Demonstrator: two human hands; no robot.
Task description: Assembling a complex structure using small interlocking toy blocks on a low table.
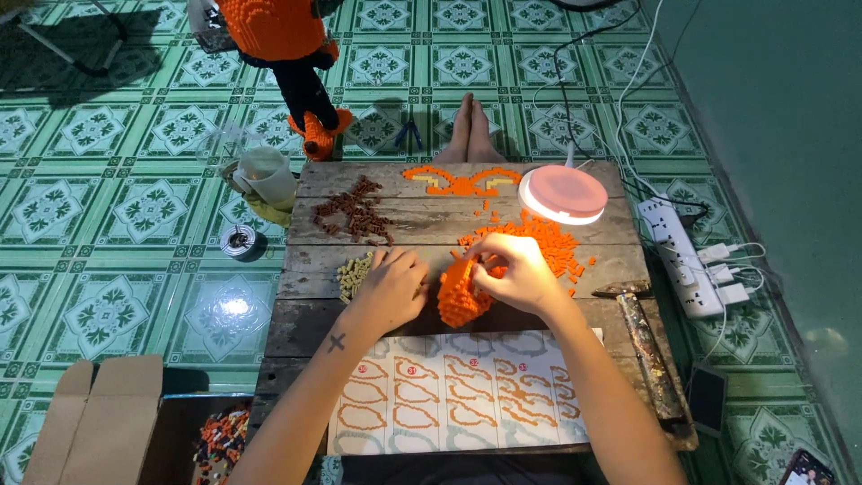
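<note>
While the left hand point(392, 286) rests fingers curled on the wooden board point(305, 305), right hand point(514, 269) fingertips pinch the orange brick model point(458, 296)

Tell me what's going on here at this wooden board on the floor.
A person sits on a green tiled floor at a low wooden board, building with tiny bricks. Both hands close on an orange brick lump: the left hand steadies it, and the right hand has its fingers at the top. Loose orange bricks lie just beyond, brown bricks and cream bricks to the left. An instruction sheet lies in front, a round lamp and a hammer to the right.
</note>
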